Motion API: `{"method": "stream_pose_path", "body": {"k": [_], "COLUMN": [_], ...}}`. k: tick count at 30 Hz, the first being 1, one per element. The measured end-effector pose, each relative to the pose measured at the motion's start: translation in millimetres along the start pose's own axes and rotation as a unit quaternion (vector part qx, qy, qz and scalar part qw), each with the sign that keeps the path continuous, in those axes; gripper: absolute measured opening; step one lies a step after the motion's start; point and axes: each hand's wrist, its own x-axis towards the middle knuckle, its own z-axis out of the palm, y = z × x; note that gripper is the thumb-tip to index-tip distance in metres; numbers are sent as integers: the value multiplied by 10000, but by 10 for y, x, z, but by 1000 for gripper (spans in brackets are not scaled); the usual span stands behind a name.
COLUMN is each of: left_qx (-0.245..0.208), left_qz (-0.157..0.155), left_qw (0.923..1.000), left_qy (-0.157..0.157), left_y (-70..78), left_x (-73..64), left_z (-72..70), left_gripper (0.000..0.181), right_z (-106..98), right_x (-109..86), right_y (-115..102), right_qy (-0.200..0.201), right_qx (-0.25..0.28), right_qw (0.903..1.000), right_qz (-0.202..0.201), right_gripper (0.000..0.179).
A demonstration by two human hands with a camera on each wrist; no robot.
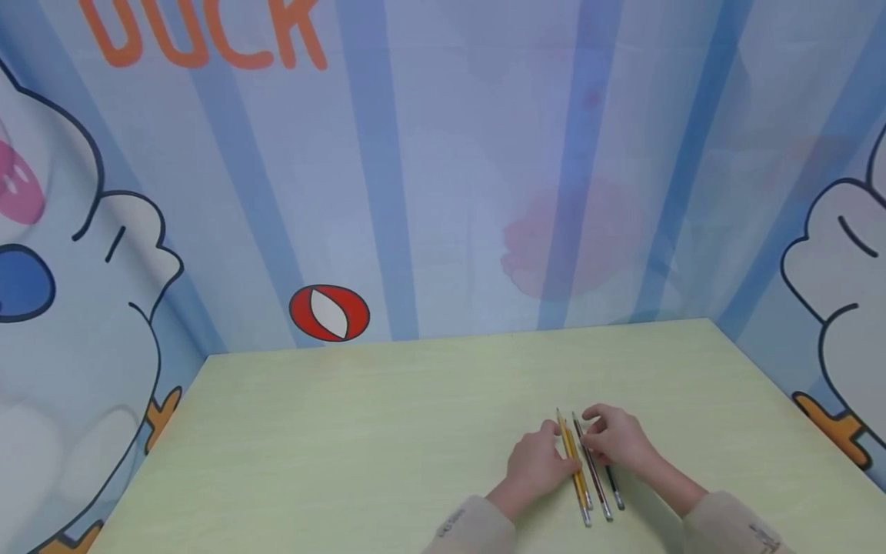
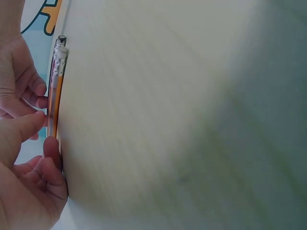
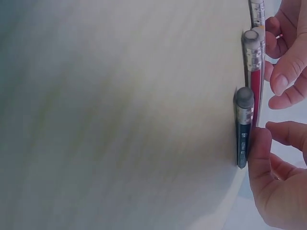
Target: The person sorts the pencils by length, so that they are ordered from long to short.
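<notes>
Head: yellow pencils [image 1: 569, 442] lay at 5 o'clock on the table [image 1: 346, 446]; your L hand [image 1: 536, 462] pinched them, prob. so they couldn't roll. Your R hand [image 1: 619, 438] bent over the red pencil [image 1: 597, 481], grip unclear. L wrist: eraser [image 2: 63, 51] sat at 10 o'clock. R wrist: black pencil [image 3: 243, 136], nr 3.

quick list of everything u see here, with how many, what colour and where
yellow pencils: 2, yellow, on the table, right of centre
red pencil: 1, dark red, right of the yellow ones
dark pencil: 1, near black, rightmost
table: 1, pale yellow-green, under the pencils
backdrop: 1, blue striped, behind the table
printed letters: 4, orange, backdrop's upper left
printed ball: 1, red and white, low on the backdrop
cartoon figures: 2, mostly white, left and right edges
sleeves: 2, beige, bottom
left grip: 1, bare, at the yellow pencils
right grip: 1, bare, by the dark pencil
</notes>
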Motion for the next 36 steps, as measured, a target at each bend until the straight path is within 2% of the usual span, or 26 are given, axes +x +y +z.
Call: {"method": "stream_pose_path", "body": {"k": [8, 18, 23, 36], "left_qx": [474, 448, 459, 887], "left_qz": [-133, -245, -204, -175], "left_qw": [9986, 9986, 9987, 9957], "left_qy": [195, 103, 92, 202], "left_y": [14, 24, 24, 52], "left_x": [16, 27, 34, 19], "left_z": [56, 42, 29, 17], "left_gripper": [42, 42, 38, 23], "right_z": [11, 10, 18, 48], "right_x": [4, 20, 23, 32], "right_y": [-4, -36, -46, -50], "right_qy": [-50, -208, -267, -257], "right_qx": [-258, -513, -649, -866], "right_qw": [9996, 9985, 9975, 9959], "right_qz": [-136, -37, -50, -91], "right_gripper": [36, 35, 34, 28]}}
